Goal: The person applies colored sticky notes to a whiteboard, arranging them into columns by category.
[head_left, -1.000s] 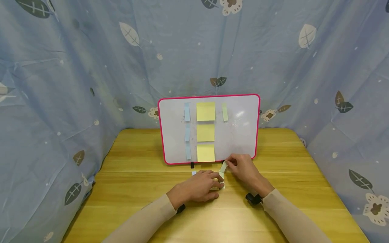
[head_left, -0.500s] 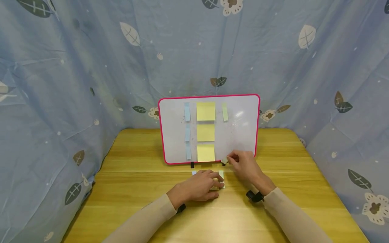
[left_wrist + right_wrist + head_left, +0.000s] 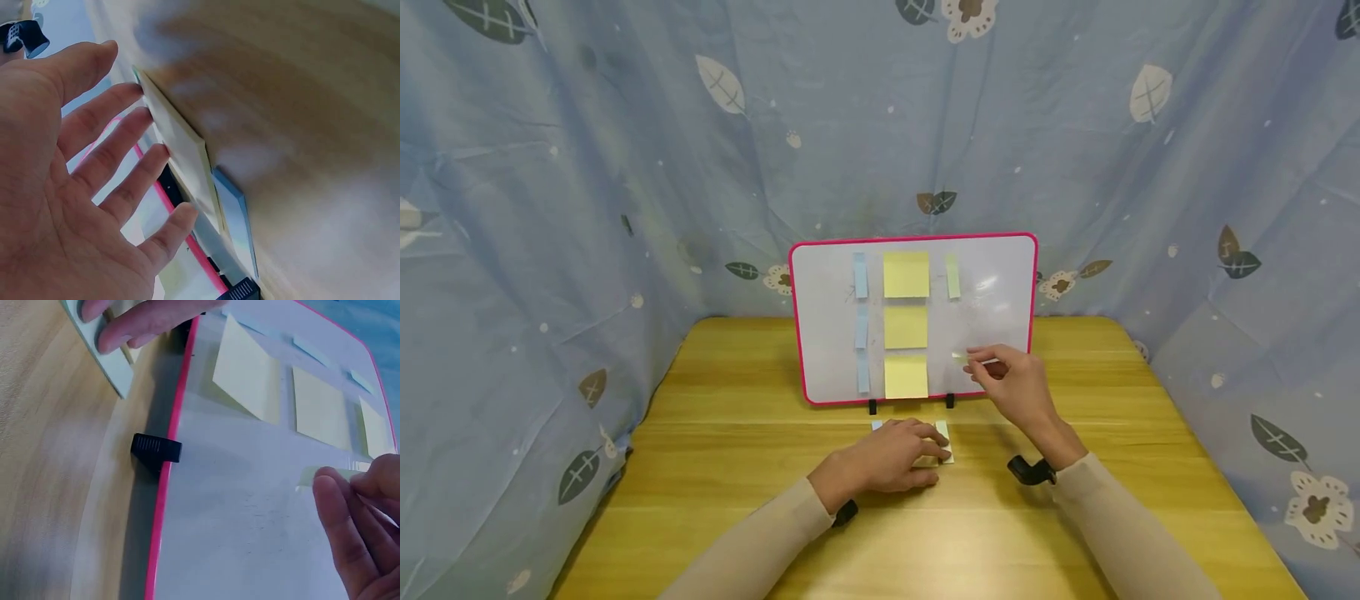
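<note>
Between thumb and fingertips my right hand [image 3: 1021, 390] pinches a narrow pale green sticky note [image 3: 308, 476], held in front of the whiteboard's lower right. My left hand [image 3: 891, 457] rests its fingers, spread and nearly straight, on small sticky-note pads on the table. In the left wrist view these are a yellow pad [image 3: 178, 131] and a blue pad [image 3: 234, 212]; a green pad [image 3: 111, 369] lies under its fingertips in the right wrist view. The whiteboard [image 3: 827, 350] bears a column of blue strips [image 3: 861, 277], a column of yellow square notes [image 3: 906, 327] and one green strip [image 3: 952, 277].
The pink-rimmed whiteboard stands propped on small black feet [image 3: 950, 401] on a wooden table [image 3: 737, 450]. A blue curtain [image 3: 775, 100] with leaf and flower prints surrounds the table's back and sides. Dark wrist cameras [image 3: 1032, 471] sit on both wrists.
My right hand has peeled the green note off its pad and lifted it up to the board's lower right. The left hand has stayed on the pads.
</note>
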A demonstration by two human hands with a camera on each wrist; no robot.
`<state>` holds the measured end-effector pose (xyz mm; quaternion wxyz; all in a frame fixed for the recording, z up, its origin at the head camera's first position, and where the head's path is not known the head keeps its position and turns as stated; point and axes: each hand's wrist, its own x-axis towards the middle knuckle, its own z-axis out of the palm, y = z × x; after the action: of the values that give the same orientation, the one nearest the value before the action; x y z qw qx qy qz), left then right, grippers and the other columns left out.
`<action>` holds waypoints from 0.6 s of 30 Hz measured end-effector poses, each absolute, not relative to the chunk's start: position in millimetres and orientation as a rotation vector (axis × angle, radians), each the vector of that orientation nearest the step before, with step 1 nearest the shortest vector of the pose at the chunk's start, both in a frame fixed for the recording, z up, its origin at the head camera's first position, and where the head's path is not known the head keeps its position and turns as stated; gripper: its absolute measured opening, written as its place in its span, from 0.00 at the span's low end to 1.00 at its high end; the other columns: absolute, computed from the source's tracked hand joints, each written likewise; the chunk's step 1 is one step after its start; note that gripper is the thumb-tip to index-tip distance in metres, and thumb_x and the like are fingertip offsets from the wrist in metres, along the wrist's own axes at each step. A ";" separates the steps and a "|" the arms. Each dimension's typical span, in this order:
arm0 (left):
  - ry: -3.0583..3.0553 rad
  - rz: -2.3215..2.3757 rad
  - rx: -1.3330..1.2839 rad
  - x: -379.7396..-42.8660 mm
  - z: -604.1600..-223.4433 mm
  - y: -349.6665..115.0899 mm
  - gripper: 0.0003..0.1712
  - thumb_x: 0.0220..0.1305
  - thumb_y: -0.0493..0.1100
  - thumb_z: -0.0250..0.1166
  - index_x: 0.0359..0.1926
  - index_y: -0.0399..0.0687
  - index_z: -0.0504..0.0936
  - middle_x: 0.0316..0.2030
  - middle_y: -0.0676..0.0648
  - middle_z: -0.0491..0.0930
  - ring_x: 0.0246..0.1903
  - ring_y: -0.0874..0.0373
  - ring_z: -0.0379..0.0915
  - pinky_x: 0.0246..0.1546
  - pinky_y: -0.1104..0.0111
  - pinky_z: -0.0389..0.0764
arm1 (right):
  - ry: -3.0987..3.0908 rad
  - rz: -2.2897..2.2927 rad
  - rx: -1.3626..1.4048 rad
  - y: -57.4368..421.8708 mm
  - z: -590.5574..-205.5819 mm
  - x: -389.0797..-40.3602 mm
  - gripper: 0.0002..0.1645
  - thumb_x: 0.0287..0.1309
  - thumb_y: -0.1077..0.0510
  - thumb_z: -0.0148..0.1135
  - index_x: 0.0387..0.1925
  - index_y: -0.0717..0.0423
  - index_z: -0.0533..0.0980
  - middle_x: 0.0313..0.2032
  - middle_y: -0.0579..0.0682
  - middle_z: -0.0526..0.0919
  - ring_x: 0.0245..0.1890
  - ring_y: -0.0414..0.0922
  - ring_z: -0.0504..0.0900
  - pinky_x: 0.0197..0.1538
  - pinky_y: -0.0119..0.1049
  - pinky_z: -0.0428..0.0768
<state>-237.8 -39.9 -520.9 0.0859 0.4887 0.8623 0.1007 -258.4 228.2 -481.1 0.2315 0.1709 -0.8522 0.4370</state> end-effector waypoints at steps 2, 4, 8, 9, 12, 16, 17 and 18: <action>2.571 0.316 1.473 -238.9 -521.2 -39.6 0.21 0.88 0.57 0.69 0.74 0.64 0.90 0.76 0.57 0.85 0.78 0.55 0.79 0.78 0.52 0.83 | -2.289 1.231 0.482 227.5 -481.4 -259.3 0.06 0.72 0.73 0.77 0.47 0.67 0.92 0.52 0.64 0.98 0.40 0.59 1.00 0.42 0.19 0.89; 2.567 0.352 1.494 -240.1 -519.7 -39.0 0.20 0.88 0.56 0.69 0.72 0.62 0.91 0.75 0.56 0.86 0.77 0.57 0.81 0.79 0.56 0.82 | -2.242 1.248 0.486 226.8 -481.3 -260.6 0.06 0.70 0.74 0.78 0.46 0.66 0.92 0.50 0.64 0.98 0.40 0.60 1.00 0.43 0.19 0.89; 2.590 0.437 1.530 -243.0 -510.6 -37.9 0.19 0.88 0.53 0.69 0.70 0.56 0.92 0.72 0.53 0.88 0.74 0.57 0.84 0.78 0.62 0.84 | -2.193 1.232 0.507 225.6 -482.5 -263.8 0.07 0.69 0.75 0.78 0.44 0.65 0.93 0.49 0.62 0.99 0.42 0.61 1.00 0.46 0.18 0.88; 2.608 0.455 1.539 -244.2 -507.8 -37.9 0.19 0.88 0.52 0.70 0.70 0.55 0.92 0.71 0.53 0.88 0.73 0.57 0.85 0.77 0.63 0.85 | -2.188 1.226 0.509 225.4 -483.0 -264.5 0.07 0.68 0.75 0.77 0.44 0.65 0.93 0.48 0.61 0.99 0.42 0.61 1.00 0.46 0.18 0.88; 2.669 0.534 1.579 -249.3 -495.5 -38.5 0.18 0.87 0.50 0.71 0.68 0.53 0.93 0.68 0.52 0.90 0.69 0.54 0.88 0.73 0.61 0.88 | -2.170 1.219 0.517 224.9 -483.6 -266.0 0.09 0.67 0.76 0.78 0.44 0.65 0.94 0.48 0.61 0.99 0.43 0.61 1.00 0.47 0.18 0.88; 2.777 0.695 1.671 -260.4 -476.2 -40.5 0.15 0.84 0.46 0.74 0.64 0.49 0.94 0.62 0.49 0.93 0.61 0.52 0.93 0.65 0.59 0.92 | -2.144 1.204 0.525 224.8 -483.0 -269.4 0.08 0.67 0.75 0.80 0.45 0.64 0.95 0.49 0.61 0.99 0.43 0.60 1.00 0.49 0.18 0.88; 2.807 0.740 1.686 -263.8 -471.6 -40.9 0.14 0.83 0.45 0.75 0.63 0.48 0.95 0.61 0.49 0.93 0.60 0.52 0.93 0.64 0.59 0.93 | -2.136 1.204 0.530 224.8 -482.8 -270.6 0.08 0.67 0.74 0.80 0.45 0.64 0.95 0.50 0.61 0.99 0.44 0.60 1.00 0.49 0.18 0.88; 2.843 0.772 1.693 -267.3 -467.2 -41.5 0.14 0.83 0.45 0.76 0.63 0.48 0.95 0.61 0.48 0.93 0.60 0.52 0.93 0.64 0.58 0.93 | -2.131 1.201 0.535 224.8 -482.5 -271.8 0.08 0.67 0.74 0.80 0.45 0.65 0.95 0.50 0.61 0.99 0.44 0.60 1.00 0.50 0.19 0.88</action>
<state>-267.3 -41.5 -467.2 -0.1278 0.4940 0.8299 0.2254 -271.8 224.8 -482.5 0.3134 0.2029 -0.8082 0.4556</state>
